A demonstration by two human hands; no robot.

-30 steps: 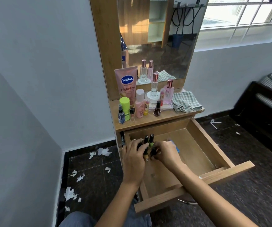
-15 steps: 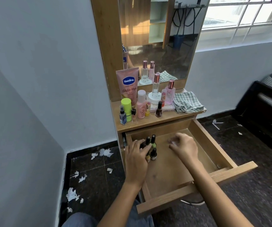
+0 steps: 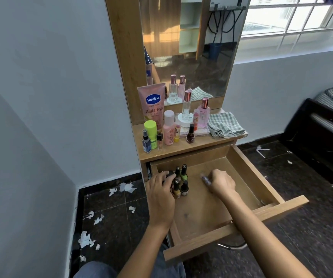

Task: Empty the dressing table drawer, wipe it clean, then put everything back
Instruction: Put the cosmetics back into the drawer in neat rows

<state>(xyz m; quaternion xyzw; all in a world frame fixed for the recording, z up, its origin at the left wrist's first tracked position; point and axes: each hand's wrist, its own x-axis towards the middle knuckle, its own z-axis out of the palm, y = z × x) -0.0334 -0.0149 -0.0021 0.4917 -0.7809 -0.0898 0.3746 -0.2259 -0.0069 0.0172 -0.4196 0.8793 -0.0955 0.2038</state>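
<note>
Drawer [image 3: 248,173] of the wooden dressing table [image 3: 181,149] stands pulled fully out towards the person, its floor mostly bare. A cluster of small nail polish bottles [image 3: 181,182] stands upright at its back left corner, black caps up, yellow and green glass below. The left hand [image 3: 160,190] lies against the left side of that cluster, fingers curled round a dark-capped bottle there. The right hand [image 3: 220,182] sits near the drawer's middle, well apart from the bottles, fingers curled down and pinching a small blurred pale object [image 3: 204,177] whose kind I cannot tell.

On the tabletop above, just behind the drawer opening, stand a pink Vaseline tube [image 3: 152,105] leaning on the mirror [image 3: 187,47], a lime-green capped stick [image 3: 151,133], a small blue spray bottle [image 3: 146,141], a pink bottle with a white cap [image 3: 169,128], a dark nail polish bottle [image 3: 190,134], a clear perfume bottle [image 3: 187,105] on a white jar and a pink perfume bottle [image 3: 204,112]. A folded checked cloth [image 3: 224,124] lies at the right end. Torn white paper scraps [image 3: 93,217] litter the dark tiled floor left of the table. A dark bed frame [image 3: 322,125] stands at the far right.
</note>
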